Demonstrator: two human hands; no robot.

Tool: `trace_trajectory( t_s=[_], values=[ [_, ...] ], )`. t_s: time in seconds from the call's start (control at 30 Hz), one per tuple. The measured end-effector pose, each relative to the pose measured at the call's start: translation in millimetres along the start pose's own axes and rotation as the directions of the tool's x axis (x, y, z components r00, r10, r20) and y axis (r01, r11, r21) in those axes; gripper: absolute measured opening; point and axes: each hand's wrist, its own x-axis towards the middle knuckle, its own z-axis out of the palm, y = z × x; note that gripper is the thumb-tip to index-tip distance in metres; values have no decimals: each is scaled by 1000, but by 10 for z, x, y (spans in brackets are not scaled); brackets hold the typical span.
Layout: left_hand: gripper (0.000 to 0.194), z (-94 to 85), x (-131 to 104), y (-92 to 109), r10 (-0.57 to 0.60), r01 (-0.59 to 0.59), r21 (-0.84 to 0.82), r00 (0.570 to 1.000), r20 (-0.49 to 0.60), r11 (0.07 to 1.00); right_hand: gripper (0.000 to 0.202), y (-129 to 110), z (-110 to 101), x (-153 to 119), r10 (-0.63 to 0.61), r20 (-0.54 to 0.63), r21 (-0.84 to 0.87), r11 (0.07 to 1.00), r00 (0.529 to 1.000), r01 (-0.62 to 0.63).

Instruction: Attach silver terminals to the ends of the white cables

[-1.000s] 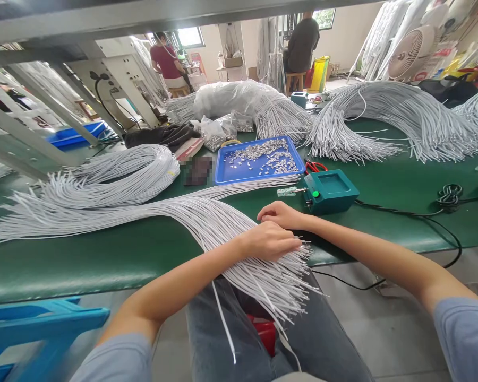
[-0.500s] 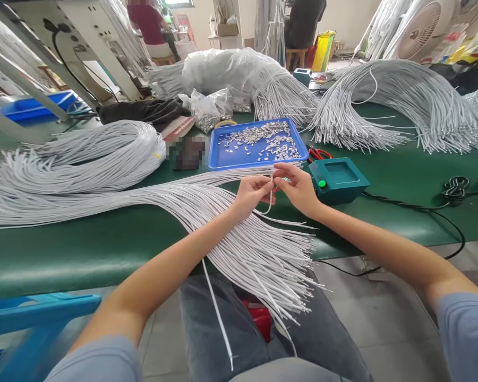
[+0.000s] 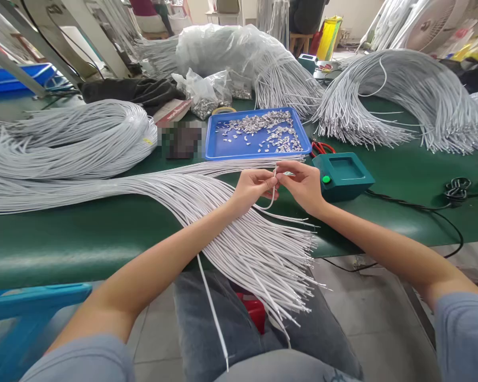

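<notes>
Left hand [image 3: 253, 190] and right hand [image 3: 302, 184] are face to face above the green surface [image 3: 83, 246], thumbs and forefingers pinching a single white cable [image 3: 273, 199] between them! Its end points upward at the fingertips, and below them it bends in a small loop back behind the left hand. What sits right at that tip is too small to make out from here.

Under the left forearm, the big bundle of white cables [image 3: 255, 249] fans out, its ends spilling past the surface's near edge over the person's lap. One loose strand [image 3: 214, 310] hangs down on its own!

Just beyond the hands lies the blue tray [image 3: 225, 150], scattered with little metal pieces [image 3: 257, 122]. Beside the right hand it's the green box [image 3: 344, 174] with its bright button [image 3: 326, 180], red handles [image 3: 322, 148] just behind it. Over on the left, a coiled bundle [image 3: 107, 135]; farther back, clear bags [image 3: 207, 93] and a plastic-wrapped heap [image 3: 223, 50] of more cables.
</notes>
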Motion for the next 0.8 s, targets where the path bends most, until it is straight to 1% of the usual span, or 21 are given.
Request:
trace_trajectory(
  t_s=[0.07, 0.17, 0.27, 0.33, 0.4, 0.5, 0.63, 0.8],
  values=[
    [42, -1, -1, -1, 8, -8, -6, 1000, 0, 1000, 17, -2, 7, 0, -15, -30, 19, 1000, 999, 16],
    [42, 1, -2, -1, 14, -14, -15, 1000, -9, 1000, 12, -21, 9, 10, -4, -42, 51, 999, 999, 7],
    [42, 5, -1, -1, 17, -17, -13, 1000, -12, 1000, 5, -48, -4, 29, 28, -14, 72, 997, 1000, -27],
    [43, 6, 1, -5, 14, -14, -9, 1000, -9, 1000, 3, -59, -18, 44, 53, 10, 119, 991, 999, -54],
    [44, 5, 4, -11, 14, -14, -4, 1000, -7, 1000, 5, -57, -30, 58, 77, 21, 182, 980, 997, -80],
    [44, -2, 12, -23, 16, -16, -2, 1000, 2, 1000, 16, -40, -37, 77, 103, 20, 232, 967, 994, -105],
    [44, -4, 19, -27, 10, -10, -18, 1000, 3, 1000, 26, -42, -43, 97, 111, 35, 216, 970, 993, -116],
    [42, 20, 14, -10, 9, -9, -20, 1000, 5, 1000, 29, -85, -65, 108, 106, 46, 173, 979, 993, -112]
  ],
)
